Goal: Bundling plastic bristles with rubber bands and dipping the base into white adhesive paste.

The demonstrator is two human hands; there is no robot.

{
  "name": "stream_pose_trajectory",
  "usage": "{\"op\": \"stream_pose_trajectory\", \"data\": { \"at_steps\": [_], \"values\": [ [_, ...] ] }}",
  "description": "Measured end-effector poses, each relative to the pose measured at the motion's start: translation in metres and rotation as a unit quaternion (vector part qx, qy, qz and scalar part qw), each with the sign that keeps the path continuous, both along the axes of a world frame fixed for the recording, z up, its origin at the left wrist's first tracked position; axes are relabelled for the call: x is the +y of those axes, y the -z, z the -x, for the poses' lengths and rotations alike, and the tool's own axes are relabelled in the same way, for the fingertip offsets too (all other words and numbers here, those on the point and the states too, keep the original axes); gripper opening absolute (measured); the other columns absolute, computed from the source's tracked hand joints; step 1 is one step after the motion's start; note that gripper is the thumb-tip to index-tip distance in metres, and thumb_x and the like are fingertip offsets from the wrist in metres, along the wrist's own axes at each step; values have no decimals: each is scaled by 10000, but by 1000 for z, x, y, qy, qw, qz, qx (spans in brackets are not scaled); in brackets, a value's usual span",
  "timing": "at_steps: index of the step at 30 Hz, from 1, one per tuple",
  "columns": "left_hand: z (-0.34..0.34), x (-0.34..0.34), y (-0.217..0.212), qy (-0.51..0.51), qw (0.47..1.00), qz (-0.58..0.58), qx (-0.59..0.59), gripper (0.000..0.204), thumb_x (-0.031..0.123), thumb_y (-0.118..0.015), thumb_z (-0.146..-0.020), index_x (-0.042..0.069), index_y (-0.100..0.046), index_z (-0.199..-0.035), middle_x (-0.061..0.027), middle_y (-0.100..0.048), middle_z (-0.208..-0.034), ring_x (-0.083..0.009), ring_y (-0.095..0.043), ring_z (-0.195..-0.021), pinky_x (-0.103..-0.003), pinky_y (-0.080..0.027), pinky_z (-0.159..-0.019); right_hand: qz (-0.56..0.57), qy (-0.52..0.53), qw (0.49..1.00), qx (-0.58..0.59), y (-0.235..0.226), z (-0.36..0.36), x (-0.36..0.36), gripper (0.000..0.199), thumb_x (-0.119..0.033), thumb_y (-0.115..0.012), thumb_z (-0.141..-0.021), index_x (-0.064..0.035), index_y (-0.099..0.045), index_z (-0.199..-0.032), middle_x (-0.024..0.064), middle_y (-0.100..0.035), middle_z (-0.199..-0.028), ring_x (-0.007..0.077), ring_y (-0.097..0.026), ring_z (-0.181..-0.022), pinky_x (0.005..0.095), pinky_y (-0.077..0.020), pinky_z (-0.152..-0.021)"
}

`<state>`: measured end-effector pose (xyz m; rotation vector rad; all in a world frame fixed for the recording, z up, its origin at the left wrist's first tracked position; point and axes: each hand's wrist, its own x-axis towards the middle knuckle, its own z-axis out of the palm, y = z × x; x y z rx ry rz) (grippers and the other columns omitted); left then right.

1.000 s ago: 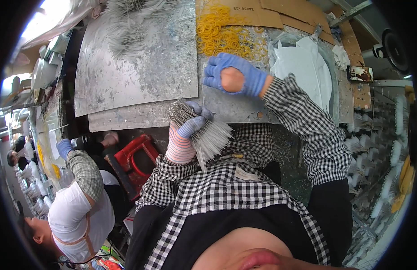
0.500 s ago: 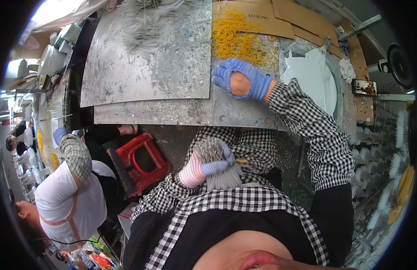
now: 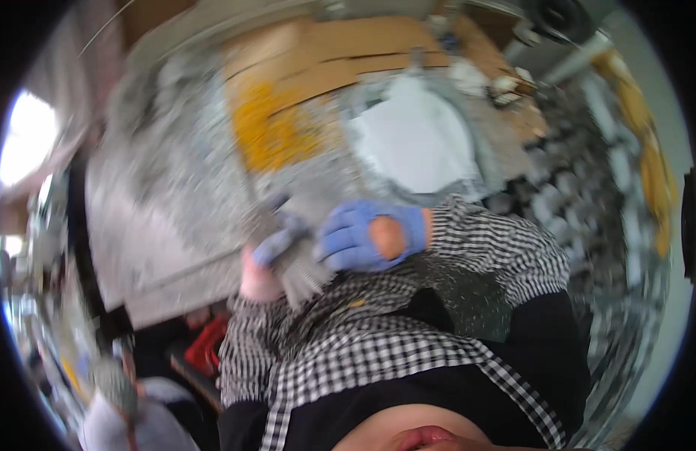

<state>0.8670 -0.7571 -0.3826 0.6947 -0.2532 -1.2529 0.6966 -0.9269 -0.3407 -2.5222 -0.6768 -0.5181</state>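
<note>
My left hand [image 3: 274,248], in a glove with blue fingers and a pale pink cuff, is closed round a bundle of thin wire brushes [image 3: 304,276]. The pale bristly ends fan out towards my apron. Close on the bundle's right is my right hand [image 3: 374,239], in a blue glove with a bare patch on its back. Its fingers are bent and close together, with their tips blurred at the bundle's edge; whatever they may hold cannot be made out. Beyond both hands, a pile of yellow rubber bands [image 3: 269,128] lies on the worktable [image 3: 175,225].
Loose grey wire pieces [image 3: 167,94] lie at the table's far left. Cardboard [image 3: 370,41] lies behind the bands, and a white-covered round thing [image 3: 415,135] stands right of them. Stacked brushes [image 3: 573,188] fill the right side. A co-worker [image 3: 137,413] and a red stool [image 3: 206,346] are lower left.
My right hand has come back from beside the rubber bands to the bundle. My left hand has lifted the bundle from my lap towards the table edge. The view has swung to the right.
</note>
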Motion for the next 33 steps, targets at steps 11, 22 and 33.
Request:
{"op": "stream_pose_trajectory", "data": {
  "at_steps": [11, 22, 33],
  "values": [
    [8, -30, -1, 19, 932, -60, -357, 446, 133, -700, -893, 28, -535, -1294, -123, -613, -1226, -208, -615, -1078, -349, -512, -878, -34, 183, 971, 152, -9, -57, 16, 674, -621, -594, -868, -159, -592, -1360, 134, -630, -1293, 300, -553, -1253, 474, -384, -1092],
    [4, -15, 20, -22, 925, -106, -364, 475, 130, -707, -904, 25, -519, -1328, -137, -562, -1342, -225, -544, -1234, -372, -438, -1046, -176, 171, 969, 0, -16, -55, 5, 915, -646, -706, -775, -95, -478, -1469, 184, -527, -1388, 354, -471, -1330, 489, -322, -1147],
    [-18, -30, 38, 182, 842, 45, -505, 638, 330, -787, -810, 137, -542, -1366, -62, -552, -1397, -259, -555, -1234, -418, -394, -1124, -259, 292, 921, -14, 106, -12, 28, 923, -226, -803, -685, -14, -400, -1489, 228, -594, -1226, 390, -593, -1137, 439, -470, -1027]
  ]
}}
